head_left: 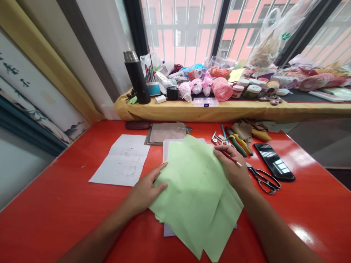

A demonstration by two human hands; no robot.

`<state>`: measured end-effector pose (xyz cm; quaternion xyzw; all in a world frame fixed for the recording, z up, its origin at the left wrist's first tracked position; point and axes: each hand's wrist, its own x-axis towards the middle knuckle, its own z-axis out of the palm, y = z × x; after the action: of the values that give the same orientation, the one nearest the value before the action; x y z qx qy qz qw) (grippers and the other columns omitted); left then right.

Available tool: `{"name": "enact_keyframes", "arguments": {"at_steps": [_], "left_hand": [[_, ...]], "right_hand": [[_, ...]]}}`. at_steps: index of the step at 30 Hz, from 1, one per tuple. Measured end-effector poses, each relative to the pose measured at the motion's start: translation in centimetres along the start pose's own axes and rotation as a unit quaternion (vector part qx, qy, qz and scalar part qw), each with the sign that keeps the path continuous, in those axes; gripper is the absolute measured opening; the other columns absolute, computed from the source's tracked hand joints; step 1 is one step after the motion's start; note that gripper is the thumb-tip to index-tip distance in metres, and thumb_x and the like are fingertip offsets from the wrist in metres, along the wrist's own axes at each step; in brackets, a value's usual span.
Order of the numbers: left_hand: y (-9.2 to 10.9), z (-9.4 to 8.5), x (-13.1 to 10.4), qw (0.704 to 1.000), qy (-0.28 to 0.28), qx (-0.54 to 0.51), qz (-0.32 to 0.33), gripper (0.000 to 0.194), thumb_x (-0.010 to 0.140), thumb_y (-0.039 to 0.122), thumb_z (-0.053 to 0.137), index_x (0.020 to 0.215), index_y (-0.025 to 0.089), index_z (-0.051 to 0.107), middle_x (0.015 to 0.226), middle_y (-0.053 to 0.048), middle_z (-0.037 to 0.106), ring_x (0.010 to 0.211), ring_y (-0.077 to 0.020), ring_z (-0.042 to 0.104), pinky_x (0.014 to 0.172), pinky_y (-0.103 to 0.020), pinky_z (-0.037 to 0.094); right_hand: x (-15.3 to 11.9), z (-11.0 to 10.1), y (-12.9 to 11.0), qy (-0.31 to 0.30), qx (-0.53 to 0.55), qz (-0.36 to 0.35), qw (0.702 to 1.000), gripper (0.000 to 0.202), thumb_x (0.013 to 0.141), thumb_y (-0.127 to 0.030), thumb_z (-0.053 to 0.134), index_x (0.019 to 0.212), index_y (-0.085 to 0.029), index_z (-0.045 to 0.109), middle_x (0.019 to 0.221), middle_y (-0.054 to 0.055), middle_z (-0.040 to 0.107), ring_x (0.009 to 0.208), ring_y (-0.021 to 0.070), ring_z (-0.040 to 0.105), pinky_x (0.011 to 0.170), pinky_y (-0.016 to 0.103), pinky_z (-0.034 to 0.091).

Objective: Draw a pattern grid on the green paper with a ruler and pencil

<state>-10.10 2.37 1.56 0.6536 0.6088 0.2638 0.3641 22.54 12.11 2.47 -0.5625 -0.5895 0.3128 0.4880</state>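
Observation:
Sheets of light green paper point(192, 175) lie fanned and slightly lifted in front of me, over lilac paper point(168, 230) whose edges peek out. My left hand point(150, 188) grips their left edge, thumb on top, some fingers hidden. My right hand point(233, 166) is closed at the upper right corner of the green paper, with a red pencil point(232, 158) between its fingers. Close to the right hand lie black-handled scissors point(264, 179) and yellow-green pliers point(240, 145).
A white sheet with drawn marks point(123, 159) rests at left. A black phone point(274, 162) lies at right. Brown sheets point(167, 132) and a dark case point(137, 125) sit at the back. A black thermos point(138, 80) and several jars crowd the windowsill point(170, 114).

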Motion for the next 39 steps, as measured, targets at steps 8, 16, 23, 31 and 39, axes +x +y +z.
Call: {"name": "enact_keyframes", "arguments": {"at_steps": [8, 16, 23, 31, 39], "left_hand": [[-1.2, -1.3, 0.7, 0.989, 0.014, 0.141, 0.028, 0.052, 0.108, 0.037, 0.046, 0.158, 0.030, 0.059, 0.146, -0.005, 0.075, 0.130, -0.0332, 0.073, 0.106, -0.050, 0.059], [-2.3, -2.3, 1.6, 0.966, 0.009, 0.236, 0.103, 0.055, 0.103, 0.022, 0.052, 0.157, 0.027, 0.060, 0.127, -0.007, 0.078, 0.113, -0.0314, 0.070, 0.100, -0.047, 0.054], [-3.0, -2.5, 1.9, 0.957, -0.016, 0.242, 0.160, 0.051, 0.107, 0.022, 0.047, 0.155, 0.031, 0.062, 0.111, -0.005, 0.076, 0.102, -0.0268, 0.067, 0.091, -0.041, 0.053], [-4.0, -2.2, 2.0, 0.961, 0.024, 0.233, 0.144, 0.051, 0.110, 0.032, 0.048, 0.160, 0.022, 0.055, 0.117, -0.008, 0.072, 0.111, -0.0292, 0.066, 0.095, -0.044, 0.055], [-3.8, -1.8, 2.2, 0.967, 0.054, 0.214, 0.125, 0.045, 0.114, 0.034, 0.044, 0.152, 0.022, 0.063, 0.116, -0.007, 0.074, 0.110, -0.0270, 0.068, 0.089, -0.040, 0.058]], "right_hand": [[-0.3, -0.2, -0.3, -0.055, -0.082, -0.083, 0.992, 0.015, 0.095, -0.037, 0.070, 0.095, -0.025, 0.077, 0.092, 0.007, 0.081, 0.084, 0.0282, 0.073, 0.080, 0.041, 0.057], [-0.9, 0.5, -0.4, -0.035, -0.084, -0.106, 0.990, 0.015, 0.100, -0.036, 0.066, 0.103, -0.024, 0.074, 0.100, 0.009, 0.082, 0.088, 0.0282, 0.076, 0.083, 0.042, 0.059], [-2.4, 2.3, -1.3, -0.105, -0.012, -0.069, 0.992, 0.021, 0.104, -0.041, 0.067, 0.105, -0.023, 0.077, 0.096, 0.007, 0.082, 0.080, 0.0228, 0.081, 0.076, 0.036, 0.061], [-3.1, 3.6, -0.6, -0.135, 0.067, -0.008, 0.989, 0.025, 0.102, -0.046, 0.069, 0.101, -0.022, 0.076, 0.097, 0.008, 0.083, 0.078, 0.0214, 0.080, 0.073, 0.036, 0.063], [-2.5, 3.3, -0.7, -0.088, 0.120, 0.019, 0.989, 0.029, 0.106, -0.046, 0.067, 0.099, -0.020, 0.078, 0.092, 0.008, 0.082, 0.073, 0.0189, 0.076, 0.073, 0.037, 0.063]]}}
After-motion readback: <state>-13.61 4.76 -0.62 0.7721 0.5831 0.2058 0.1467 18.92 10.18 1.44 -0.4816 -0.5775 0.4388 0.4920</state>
